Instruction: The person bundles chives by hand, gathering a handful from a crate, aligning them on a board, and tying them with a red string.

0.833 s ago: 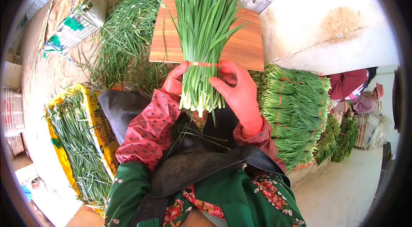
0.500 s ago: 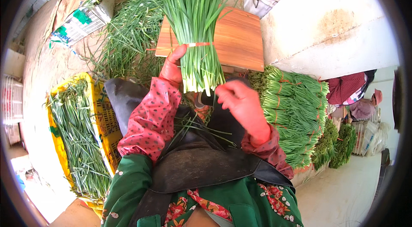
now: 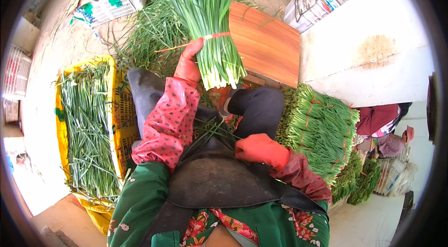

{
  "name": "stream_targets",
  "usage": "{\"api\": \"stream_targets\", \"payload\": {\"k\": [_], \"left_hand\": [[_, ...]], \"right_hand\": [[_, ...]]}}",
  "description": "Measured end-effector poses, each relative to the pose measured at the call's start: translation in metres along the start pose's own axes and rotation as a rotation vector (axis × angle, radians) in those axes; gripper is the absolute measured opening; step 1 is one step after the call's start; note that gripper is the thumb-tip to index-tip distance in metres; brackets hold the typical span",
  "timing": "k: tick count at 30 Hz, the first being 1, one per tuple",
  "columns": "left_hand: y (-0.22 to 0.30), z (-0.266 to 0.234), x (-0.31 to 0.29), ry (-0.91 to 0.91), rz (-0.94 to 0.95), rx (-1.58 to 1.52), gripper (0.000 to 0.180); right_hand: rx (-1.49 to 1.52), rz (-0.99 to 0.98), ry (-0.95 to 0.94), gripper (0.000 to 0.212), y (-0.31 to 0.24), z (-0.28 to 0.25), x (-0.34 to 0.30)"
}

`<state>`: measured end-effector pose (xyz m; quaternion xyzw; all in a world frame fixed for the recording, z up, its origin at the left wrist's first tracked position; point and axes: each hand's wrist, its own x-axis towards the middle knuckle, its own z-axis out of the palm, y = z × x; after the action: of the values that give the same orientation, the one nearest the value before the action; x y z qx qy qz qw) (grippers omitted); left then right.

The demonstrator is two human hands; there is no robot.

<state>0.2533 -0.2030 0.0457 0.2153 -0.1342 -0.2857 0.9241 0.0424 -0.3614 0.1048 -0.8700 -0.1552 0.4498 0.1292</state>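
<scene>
Upright in front of me is a thick bunch of garlic chives (image 3: 203, 6), its pale cut ends pointing down. An orange tie (image 3: 219, 35) circles it, with a loose tail sticking out to the left. My left hand (image 3: 188, 66), in a reddish rubber glove, is closed around the bunch just below the tie. My right hand (image 3: 261, 150), gloved likewise, is low over my dark apron (image 3: 210, 181) with curled fingers. It is beside loose chive leaves (image 3: 212, 130) on my lap; whether a leaf is between its fingertips is hidden.
A wood-grained board (image 3: 266, 41) lies ahead, with loose chives (image 3: 154, 30) heaped on the ground to its left. On my left stands a yellow crate (image 3: 113, 102) full of chives. Tied chive bundles (image 3: 322, 128) are stacked at right, below a white block (image 3: 368, 46).
My right hand has dropped from beside the cut ends to my lap, its fingers curled. The left hand still grips the bunch. The view has shifted slightly.
</scene>
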Motion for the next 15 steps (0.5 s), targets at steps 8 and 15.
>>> {"api": "stream_targets", "payload": {"k": [8, 15], "left_hand": [[0.003, -0.016, -0.013, 0.021, 0.046, 0.033, 0.067], [-0.015, -0.016, -0.025, 0.194, 0.011, -0.062, 0.060]], "right_hand": [[-0.121, 0.062, 1.173, 0.014, -0.058, -0.094, 0.025], [-0.212, 0.150, 0.975, 0.017, -0.046, -0.075, 0.057]]}}
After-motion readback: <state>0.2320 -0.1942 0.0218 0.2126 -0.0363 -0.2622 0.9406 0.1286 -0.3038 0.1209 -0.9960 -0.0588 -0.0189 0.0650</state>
